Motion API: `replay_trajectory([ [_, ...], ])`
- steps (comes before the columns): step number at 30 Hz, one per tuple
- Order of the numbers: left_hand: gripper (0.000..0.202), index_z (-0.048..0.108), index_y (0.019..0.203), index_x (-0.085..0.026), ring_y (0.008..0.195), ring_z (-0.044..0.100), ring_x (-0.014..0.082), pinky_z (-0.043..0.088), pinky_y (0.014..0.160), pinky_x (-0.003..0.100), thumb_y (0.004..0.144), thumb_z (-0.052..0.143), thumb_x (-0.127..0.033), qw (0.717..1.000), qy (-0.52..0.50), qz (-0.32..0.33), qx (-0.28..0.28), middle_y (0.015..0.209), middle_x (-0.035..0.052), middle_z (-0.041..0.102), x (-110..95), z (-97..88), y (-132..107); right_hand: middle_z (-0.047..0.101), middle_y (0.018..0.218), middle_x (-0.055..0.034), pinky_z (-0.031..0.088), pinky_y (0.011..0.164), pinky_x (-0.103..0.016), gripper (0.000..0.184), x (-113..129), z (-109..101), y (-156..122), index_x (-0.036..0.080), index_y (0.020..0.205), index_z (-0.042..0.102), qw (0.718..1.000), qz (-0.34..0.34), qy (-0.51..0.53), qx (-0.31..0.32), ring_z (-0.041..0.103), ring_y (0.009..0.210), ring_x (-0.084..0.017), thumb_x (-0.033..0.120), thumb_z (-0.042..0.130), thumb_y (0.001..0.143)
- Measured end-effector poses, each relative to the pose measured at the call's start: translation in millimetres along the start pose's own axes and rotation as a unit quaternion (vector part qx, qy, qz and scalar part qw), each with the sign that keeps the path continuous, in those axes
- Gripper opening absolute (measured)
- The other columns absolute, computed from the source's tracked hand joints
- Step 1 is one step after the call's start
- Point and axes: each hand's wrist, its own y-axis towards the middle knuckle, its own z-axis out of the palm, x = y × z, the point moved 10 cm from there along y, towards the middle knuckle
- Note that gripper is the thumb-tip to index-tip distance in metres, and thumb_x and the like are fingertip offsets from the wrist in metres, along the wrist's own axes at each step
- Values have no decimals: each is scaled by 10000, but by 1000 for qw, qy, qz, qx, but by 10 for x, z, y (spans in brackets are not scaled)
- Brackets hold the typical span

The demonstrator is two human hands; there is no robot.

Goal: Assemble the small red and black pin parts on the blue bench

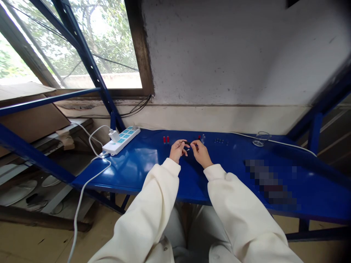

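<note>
Above the blue table my left hand [178, 150] is closed, pinching a small dark stick-like piece [187, 143] whose exact kind is too small to tell. My right hand [202, 153] is also closed, its thumb and fingertips at the right end of the same piece. A small pale tip [188, 149] shows just below, near the left fingers. Beyond the left hand stand two short red cylinders [166, 139]. Past the right hand are another red piece [199, 137] and a clear plastic piece [203, 138], with several tiny pieces [219, 141] lying to their right.
A white power strip [122, 140] with a plug lies at the table's left, its white cable [79, 204] hanging over the edge. At the back right stands a clear glass [260, 138]. A blurred-out dark item [270, 182] lies on the right. Blue metal posts [90, 62] frame the blue table [131, 171].
</note>
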Motion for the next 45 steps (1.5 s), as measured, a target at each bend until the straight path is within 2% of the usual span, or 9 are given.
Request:
replay_trajectory([
  [6, 325, 505, 943, -119, 349, 482, 43, 213, 318, 168, 766, 527, -391, 1000, -2, 15, -16, 721, 32, 609, -11, -50, 8, 582, 900, -55, 399, 667, -247, 244, -10, 32, -2, 180, 954, 497, 1000, -18, -11, 3, 533, 718, -141, 322, 331, 845],
  [11, 397, 530, 942, -115, 354, 484, 44, 252, 322, 170, 677, 629, -393, 1000, -6, 12, 11, 728, 25, 608, 2, 8, 4, 582, 959, -68, 408, 663, -264, 227, -38, 43, 4, 187, 981, 494, 999, -28, -21, 0, 548, 750, -158, 288, 349, 839],
  [22, 389, 550, 892, -107, 342, 469, 39, 315, 340, 182, 626, 670, -364, 1000, -7, 16, 9, 712, 24, 609, 0, 20, 7, 593, 1007, -71, 432, 775, -287, 245, -12, 38, 5, 193, 1018, 516, 998, -59, -12, -9, 561, 910, -176, 243, 347, 847],
  [27, 370, 546, 878, -105, 343, 473, 43, 314, 343, 181, 637, 658, -363, 1000, 2, 18, -13, 694, 19, 604, -9, -26, 5, 596, 1027, -60, 429, 800, -278, 265, -16, 64, 9, 200, 1043, 523, 998, -65, -20, -3, 561, 932, -163, 224, 343, 849],
  [31, 357, 545, 850, -109, 336, 458, 37, 330, 349, 184, 639, 654, -376, 999, 19, 25, -33, 660, 4, 592, -16, -62, 7, 607, 1033, -55, 434, 773, -274, 263, -49, 108, 9, 198, 1055, 523, 998, -43, -32, 18, 574, 916, -166, 236, 366, 847],
  [36, 336, 539, 812, -111, 320, 429, 33, 340, 350, 192, 652, 640, -389, 995, 41, 54, -67, 627, -6, 574, -64, -123, 3, 617, 972, -52, 433, 704, -264, 236, -45, 131, 7, 196, 1004, 550, 998, -34, -49, 38, 578, 824, -158, 259, 391, 841],
  [40, 339, 521, 788, -126, 320, 411, 24, 330, 348, 186, 656, 631, -417, 991, 38, 64, -114, 614, -20, 565, -83, -233, -4, 576, 953, -60, 423, 668, -254, 217, -19, 95, 12, 193, 948, 572, 996, -46, -65, 29, 554, 781, -147, 269, 406, 831],
  [42, 343, 516, 781, -130, 318, 403, 19, 322, 346, 182, 650, 636, -424, 988, 37, 66, -136, 613, -25, 561, -87, -288, -9, 558, 941, -64, 418, 652, -251, 201, -71, 59, 25, 189, 920, 582, 996, -31, -82, 21, 545, 782, -148, 267, 429, 816],
  [45, 346, 518, 773, -131, 321, 404, 20, 328, 351, 185, 635, 650, -421, 987, 46, 63, -143, 620, -24, 560, -84, -311, -12, 564, 881, -57, 407, 634, -249, 168, -283, -27, 49, 180, 878, 595, 992, 36, -116, 16, 542, 764, -151, 247, 475, 782],
])
